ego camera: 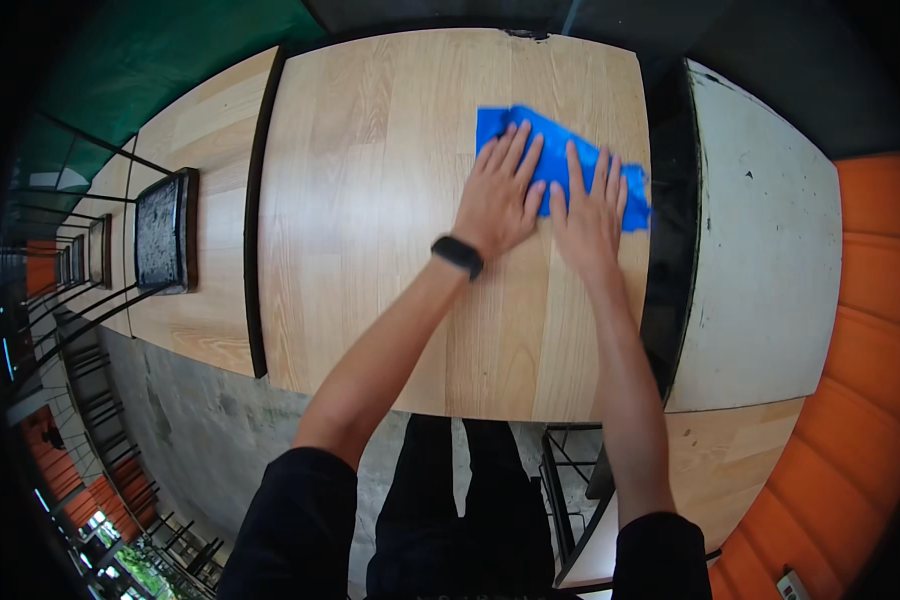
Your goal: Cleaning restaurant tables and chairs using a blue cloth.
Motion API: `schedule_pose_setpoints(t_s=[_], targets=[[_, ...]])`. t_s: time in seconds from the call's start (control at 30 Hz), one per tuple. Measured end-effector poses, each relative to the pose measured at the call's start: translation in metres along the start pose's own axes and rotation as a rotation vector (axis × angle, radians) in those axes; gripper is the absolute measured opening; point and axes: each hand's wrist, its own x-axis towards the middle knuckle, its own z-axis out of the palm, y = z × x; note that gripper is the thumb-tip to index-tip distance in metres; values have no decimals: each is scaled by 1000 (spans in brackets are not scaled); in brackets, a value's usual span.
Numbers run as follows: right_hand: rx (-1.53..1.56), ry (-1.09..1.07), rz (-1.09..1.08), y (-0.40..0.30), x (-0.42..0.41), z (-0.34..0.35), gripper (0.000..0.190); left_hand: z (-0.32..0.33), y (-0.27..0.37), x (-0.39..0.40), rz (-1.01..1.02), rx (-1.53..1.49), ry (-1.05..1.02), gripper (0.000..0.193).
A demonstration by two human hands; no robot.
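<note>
A bright blue cloth [555, 154] lies spread on the wooden tabletop [360, 247], towards its far right part. My left hand [502, 187] rests palm down, with its fingers spread over the cloth's left and middle part; a black band is on that wrist. Close beside it, my right hand [589, 206] is also palm down, fingers spread over the cloth's right part. The cloth's right end reaches the table's right edge. Neither hand has its fingers closed around anything. What lies under the palms is hidden.
A worn white panel [765, 232] and an orange padded bench [870, 345] stand on the right, past a dark gap. To the left is another wooden table [217, 225] with an upturned black-legged stool [166, 231] on it. A metal-legged piece of furniture [562, 495] stands below the near edge.
</note>
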Motion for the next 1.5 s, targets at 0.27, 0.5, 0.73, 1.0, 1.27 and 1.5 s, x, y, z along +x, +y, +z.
schedule_pose_setpoints(t_s=[0.27, 0.5, 0.73, 1.0, 1.27, 1.5], targets=[[-60, 125, -54, 50, 140, 40, 56, 49, -72, 131, 125, 132, 110, 58], [37, -69, 55, 54, 168, 39, 73, 58, -83, 154, 69, 100, 102, 60], [177, -359, -49, -27, -88, -58, 90, -52, 47, -87, -118, -104, -314, 64], [283, -525, -363, -48, -174, -92, 88, -106, 69, -160, -211, -711, -420, 49], [130, -82, -237, 12, 31, -17, 80, -133, -163, -99, -314, -36, 65, 50], [19, 36, -109, 53, 165, 37, 73, -121, -171, -92, -339, -201, 105, 57]])
